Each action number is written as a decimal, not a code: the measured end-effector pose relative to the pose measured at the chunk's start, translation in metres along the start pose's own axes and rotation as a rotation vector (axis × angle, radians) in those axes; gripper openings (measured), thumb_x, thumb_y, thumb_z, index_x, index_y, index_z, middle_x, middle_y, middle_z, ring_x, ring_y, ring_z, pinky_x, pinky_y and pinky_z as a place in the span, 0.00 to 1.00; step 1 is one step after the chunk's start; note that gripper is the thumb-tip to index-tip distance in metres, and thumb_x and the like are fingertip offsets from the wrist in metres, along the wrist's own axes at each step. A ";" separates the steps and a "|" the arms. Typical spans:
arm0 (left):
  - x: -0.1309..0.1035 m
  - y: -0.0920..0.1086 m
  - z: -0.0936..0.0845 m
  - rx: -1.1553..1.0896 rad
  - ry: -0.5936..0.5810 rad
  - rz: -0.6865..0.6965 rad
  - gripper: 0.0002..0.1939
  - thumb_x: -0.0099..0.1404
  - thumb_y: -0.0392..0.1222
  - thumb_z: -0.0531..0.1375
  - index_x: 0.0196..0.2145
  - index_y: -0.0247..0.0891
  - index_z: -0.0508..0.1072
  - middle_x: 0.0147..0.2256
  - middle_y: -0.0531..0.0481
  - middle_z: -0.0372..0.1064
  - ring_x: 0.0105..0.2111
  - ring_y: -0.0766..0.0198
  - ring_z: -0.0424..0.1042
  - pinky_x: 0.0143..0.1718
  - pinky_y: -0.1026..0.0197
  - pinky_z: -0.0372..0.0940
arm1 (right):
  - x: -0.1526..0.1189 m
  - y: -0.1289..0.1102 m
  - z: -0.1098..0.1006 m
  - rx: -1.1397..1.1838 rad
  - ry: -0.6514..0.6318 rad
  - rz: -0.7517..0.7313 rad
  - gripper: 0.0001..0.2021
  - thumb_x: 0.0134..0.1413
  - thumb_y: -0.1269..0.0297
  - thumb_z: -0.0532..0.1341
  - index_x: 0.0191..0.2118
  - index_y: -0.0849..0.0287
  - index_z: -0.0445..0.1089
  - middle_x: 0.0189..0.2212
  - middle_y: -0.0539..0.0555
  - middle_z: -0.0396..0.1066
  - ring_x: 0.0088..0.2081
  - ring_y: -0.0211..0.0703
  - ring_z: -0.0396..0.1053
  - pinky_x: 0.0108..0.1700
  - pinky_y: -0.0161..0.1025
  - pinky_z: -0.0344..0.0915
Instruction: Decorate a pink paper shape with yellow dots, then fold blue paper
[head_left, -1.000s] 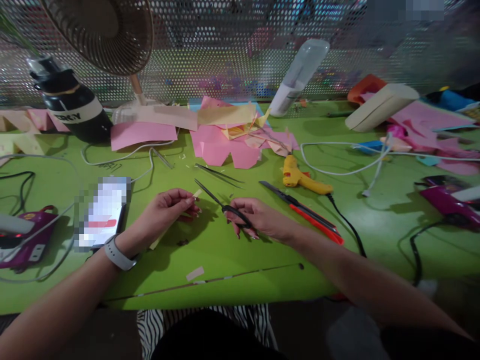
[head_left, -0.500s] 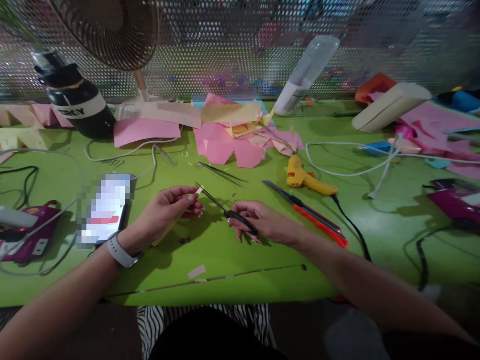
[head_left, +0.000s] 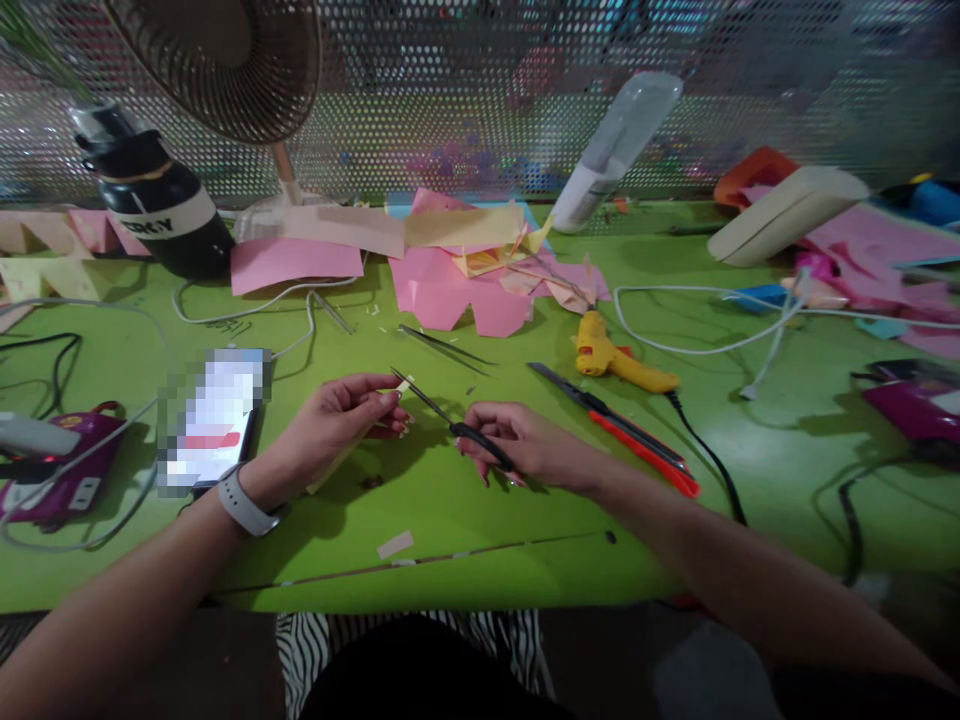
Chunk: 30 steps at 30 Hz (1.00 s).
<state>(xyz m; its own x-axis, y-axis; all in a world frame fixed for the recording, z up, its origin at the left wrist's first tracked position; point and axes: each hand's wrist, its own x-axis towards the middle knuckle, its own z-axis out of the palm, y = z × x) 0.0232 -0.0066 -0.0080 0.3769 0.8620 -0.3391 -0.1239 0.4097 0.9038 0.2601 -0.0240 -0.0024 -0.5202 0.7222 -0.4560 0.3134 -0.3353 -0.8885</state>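
Between the thumb and fingers of my left hand (head_left: pixel 358 408) is a small pale yellow paper strip (head_left: pixel 405 385), its tip poking out. My right hand (head_left: pixel 506 440) grips black-handled scissors (head_left: pixel 480 436), with the blades reaching left to the strip. The blades look nearly closed at the paper. Beyond the hands lie tweezers (head_left: pixel 446 345) on the green table (head_left: pixel 465 570). A small pale paper scrap (head_left: pixel 395 545) rests near the table's front edge.
A red utility knife (head_left: pixel 637 440) and a yellow glue gun (head_left: pixel 619 362) lie to the right. On the left are a phone (head_left: pixel 214 420) and a purple power strip (head_left: pixel 67 470). Pink paper pieces (head_left: pixel 442 295), a black bottle (head_left: pixel 169 215) and a fan (head_left: pixel 225 60) stand behind.
The scissor blades have drawn closer together at the paper strip in my left hand. Both hands keep almost the same place; the whole view has shifted very slightly.
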 end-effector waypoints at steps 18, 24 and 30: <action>0.002 -0.001 -0.003 0.015 0.006 -0.009 0.16 0.62 0.40 0.65 0.47 0.33 0.72 0.29 0.51 0.77 0.28 0.69 0.76 0.38 0.64 0.71 | 0.002 -0.002 0.000 0.012 0.020 0.049 0.25 0.41 0.42 0.68 0.30 0.58 0.62 0.19 0.45 0.68 0.14 0.28 0.54 0.15 0.30 0.48; 0.003 -0.002 -0.004 0.034 0.003 -0.012 0.15 0.63 0.40 0.64 0.48 0.34 0.72 0.30 0.51 0.77 0.29 0.69 0.76 0.39 0.62 0.71 | 0.001 -0.005 0.000 0.011 0.028 0.053 0.25 0.40 0.41 0.69 0.30 0.58 0.62 0.18 0.46 0.68 0.15 0.28 0.54 0.16 0.30 0.49; 0.002 0.001 -0.003 0.036 -0.004 -0.022 0.15 0.63 0.39 0.64 0.47 0.34 0.72 0.30 0.51 0.77 0.29 0.70 0.76 0.38 0.64 0.71 | 0.002 -0.003 -0.001 0.007 0.028 0.050 0.26 0.40 0.40 0.68 0.30 0.58 0.62 0.18 0.46 0.68 0.14 0.27 0.53 0.15 0.30 0.49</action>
<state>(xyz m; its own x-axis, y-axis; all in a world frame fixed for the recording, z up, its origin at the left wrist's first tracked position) 0.0213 -0.0037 -0.0086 0.3826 0.8518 -0.3578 -0.0825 0.4172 0.9051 0.2588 -0.0214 -0.0009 -0.4816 0.7209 -0.4984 0.3328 -0.3757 -0.8649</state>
